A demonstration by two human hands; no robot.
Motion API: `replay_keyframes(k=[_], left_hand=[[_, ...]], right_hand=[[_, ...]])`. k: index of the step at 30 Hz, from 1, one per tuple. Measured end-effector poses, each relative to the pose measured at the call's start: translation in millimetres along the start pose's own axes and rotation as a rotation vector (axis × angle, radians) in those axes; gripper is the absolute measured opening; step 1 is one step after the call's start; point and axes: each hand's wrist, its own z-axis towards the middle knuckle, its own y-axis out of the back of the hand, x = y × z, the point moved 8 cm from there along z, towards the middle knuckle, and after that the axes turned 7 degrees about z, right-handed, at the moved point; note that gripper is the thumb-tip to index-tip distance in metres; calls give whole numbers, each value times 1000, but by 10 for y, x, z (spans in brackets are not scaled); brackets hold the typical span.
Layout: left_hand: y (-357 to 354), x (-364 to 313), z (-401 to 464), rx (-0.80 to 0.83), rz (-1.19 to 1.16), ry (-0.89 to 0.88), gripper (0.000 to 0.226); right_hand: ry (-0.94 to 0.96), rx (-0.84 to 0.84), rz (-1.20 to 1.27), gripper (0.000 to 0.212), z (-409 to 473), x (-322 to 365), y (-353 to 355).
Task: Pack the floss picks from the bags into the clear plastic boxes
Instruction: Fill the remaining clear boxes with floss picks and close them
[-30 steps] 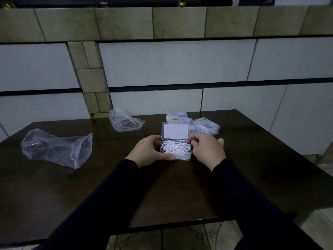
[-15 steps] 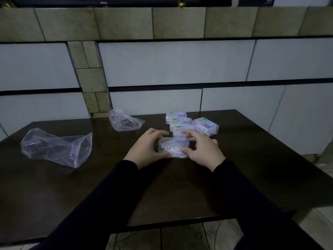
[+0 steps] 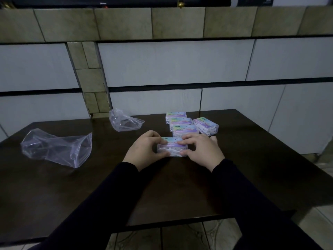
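A clear plastic box [image 3: 172,147] full of white floss picks lies on the dark table, its labelled lid down. My left hand [image 3: 145,148] grips its left end, thumb at the front and fingers on the lid. My right hand [image 3: 201,150] grips its right end, fingers pressing on top of the lid. Just behind it lie several closed filled boxes [image 3: 180,121], one more [image 3: 206,125] to their right. Two clear bags lie slack: a large bag [image 3: 59,149] at the left and a small bag [image 3: 125,122] at the back.
The dark table [image 3: 180,186] ends at a front edge near my forearms, and its right edge runs diagonally at the right. A tiled wall stands right behind the table. Tiled floor shows below the front edge.
One second ago the box stood open with its lid raised. Both hands have folded the lid down over the floss picks and now hold it closed.
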Motion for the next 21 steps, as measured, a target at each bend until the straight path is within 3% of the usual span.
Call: replay_keyframes(k=[5, 15, 21], left_hand=[[-4, -89, -4, -1, 111, -72, 40], [-56, -80, 43, -12, 110, -67, 37], [-56, -316, -79, -87, 151, -273, 39]], right_hand=[[-25, 15, -9, 40, -2, 7, -15], [-64, 15, -22, 38, 5, 53, -9], [-9, -23, 39, 27, 2, 75, 29]])
